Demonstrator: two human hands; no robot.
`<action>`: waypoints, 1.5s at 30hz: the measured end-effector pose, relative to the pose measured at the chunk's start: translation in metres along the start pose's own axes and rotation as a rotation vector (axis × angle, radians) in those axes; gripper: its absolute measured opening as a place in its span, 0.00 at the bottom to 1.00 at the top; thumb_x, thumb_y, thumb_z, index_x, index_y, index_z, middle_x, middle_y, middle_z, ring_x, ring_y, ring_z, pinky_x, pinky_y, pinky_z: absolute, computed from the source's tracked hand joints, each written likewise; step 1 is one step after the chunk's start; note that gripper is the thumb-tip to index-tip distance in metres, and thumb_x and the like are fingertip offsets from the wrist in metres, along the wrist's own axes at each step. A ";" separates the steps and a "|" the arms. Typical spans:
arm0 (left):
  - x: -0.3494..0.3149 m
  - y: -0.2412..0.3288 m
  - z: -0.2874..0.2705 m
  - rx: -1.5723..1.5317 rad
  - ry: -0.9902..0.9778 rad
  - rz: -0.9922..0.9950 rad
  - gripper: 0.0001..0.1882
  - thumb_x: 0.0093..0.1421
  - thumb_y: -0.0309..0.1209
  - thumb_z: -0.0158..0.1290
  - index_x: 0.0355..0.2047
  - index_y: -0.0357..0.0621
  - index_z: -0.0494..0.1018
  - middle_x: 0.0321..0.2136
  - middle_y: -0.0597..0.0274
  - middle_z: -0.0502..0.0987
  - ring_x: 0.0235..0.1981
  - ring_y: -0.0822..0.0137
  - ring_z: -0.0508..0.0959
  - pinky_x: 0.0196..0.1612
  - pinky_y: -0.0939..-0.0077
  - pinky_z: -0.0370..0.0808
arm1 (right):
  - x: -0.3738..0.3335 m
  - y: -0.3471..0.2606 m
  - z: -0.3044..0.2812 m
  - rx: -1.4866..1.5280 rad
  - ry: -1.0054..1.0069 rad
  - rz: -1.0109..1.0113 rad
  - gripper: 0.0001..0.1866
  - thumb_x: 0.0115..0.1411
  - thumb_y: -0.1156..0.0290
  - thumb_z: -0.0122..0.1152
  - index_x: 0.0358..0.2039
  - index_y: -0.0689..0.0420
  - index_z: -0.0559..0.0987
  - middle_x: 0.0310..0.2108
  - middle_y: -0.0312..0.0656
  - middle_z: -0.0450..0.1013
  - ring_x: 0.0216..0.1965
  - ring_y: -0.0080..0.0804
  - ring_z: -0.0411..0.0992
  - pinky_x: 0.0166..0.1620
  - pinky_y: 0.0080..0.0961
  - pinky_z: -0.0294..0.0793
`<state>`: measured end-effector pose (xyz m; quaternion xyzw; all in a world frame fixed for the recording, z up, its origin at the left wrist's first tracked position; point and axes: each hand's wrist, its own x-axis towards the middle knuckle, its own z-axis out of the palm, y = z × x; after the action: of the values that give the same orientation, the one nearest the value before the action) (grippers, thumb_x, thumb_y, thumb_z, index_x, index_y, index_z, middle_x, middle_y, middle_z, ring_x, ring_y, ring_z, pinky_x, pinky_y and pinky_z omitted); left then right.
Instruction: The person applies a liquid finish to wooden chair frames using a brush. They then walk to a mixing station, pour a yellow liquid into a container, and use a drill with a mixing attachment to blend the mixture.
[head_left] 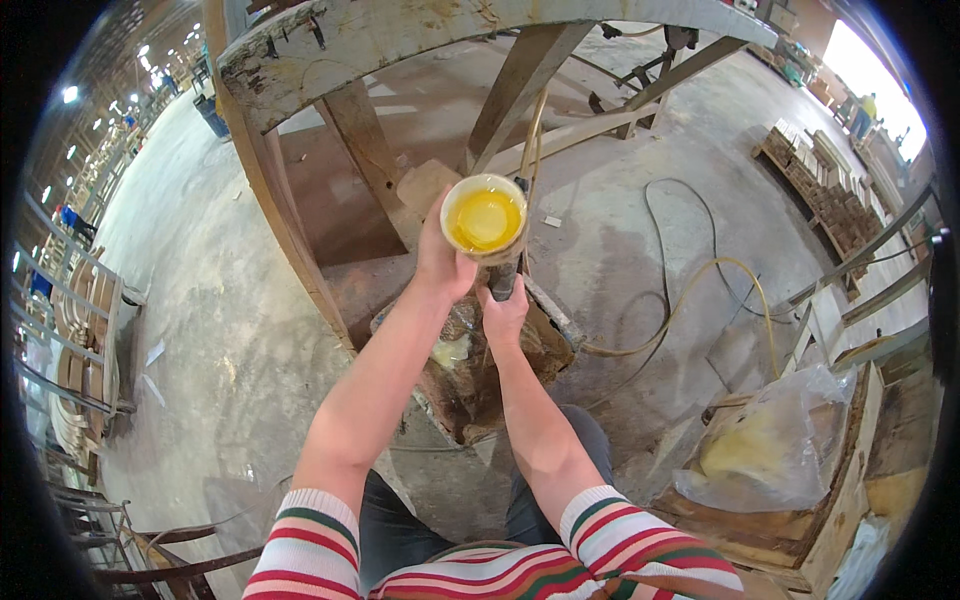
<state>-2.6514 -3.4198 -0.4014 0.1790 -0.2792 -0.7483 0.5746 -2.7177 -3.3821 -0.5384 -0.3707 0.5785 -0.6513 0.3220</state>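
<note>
A: How do we keep this cup [492, 257] level?
B: It's in our left hand [443, 253], just ahead of our right hand [506, 316], which grips the dark handle [500, 279]. We'd move those 2 together.

The left hand [443, 252] holds a round cup [498, 256] with yellow liquid [484, 217] in it. The right hand [507, 312] grips a dark handle [502, 280] just on the near side of the cup. A clear plastic bag [765, 450] lies at the near right; a worn table [420, 55] stands far.
</note>
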 end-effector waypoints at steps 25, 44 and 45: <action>0.020 -0.026 0.054 0.304 0.111 0.049 0.24 0.60 0.48 0.41 0.43 0.41 0.69 0.42 0.63 0.72 0.45 0.70 0.68 0.52 0.77 0.59 | -0.014 -0.008 0.018 -0.118 0.120 -0.075 0.30 0.53 0.64 0.56 0.50 0.68 0.58 0.47 0.55 0.58 0.50 0.49 0.58 0.52 0.35 0.58; 0.007 -0.005 0.029 0.192 -0.024 -0.162 0.21 0.58 0.46 0.44 0.40 0.40 0.69 0.39 0.62 0.74 0.42 0.69 0.71 0.48 0.75 0.65 | 0.001 0.001 -0.027 0.399 -0.465 0.082 0.28 0.56 0.65 0.46 0.57 0.61 0.58 0.48 0.37 0.64 0.48 0.28 0.62 0.50 0.23 0.61; 0.005 -0.002 0.025 0.191 -0.019 -0.163 0.21 0.59 0.46 0.44 0.40 0.40 0.69 0.38 0.62 0.74 0.41 0.69 0.72 0.47 0.75 0.66 | -0.003 0.003 -0.019 0.391 -0.513 0.079 0.31 0.54 0.66 0.51 0.57 0.61 0.56 0.49 0.38 0.63 0.49 0.28 0.61 0.51 0.23 0.60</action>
<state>-2.6693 -3.4190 -0.3829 0.2480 -0.3391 -0.7640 0.4897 -2.7327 -3.3704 -0.5430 -0.4313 0.3562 -0.6225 0.5473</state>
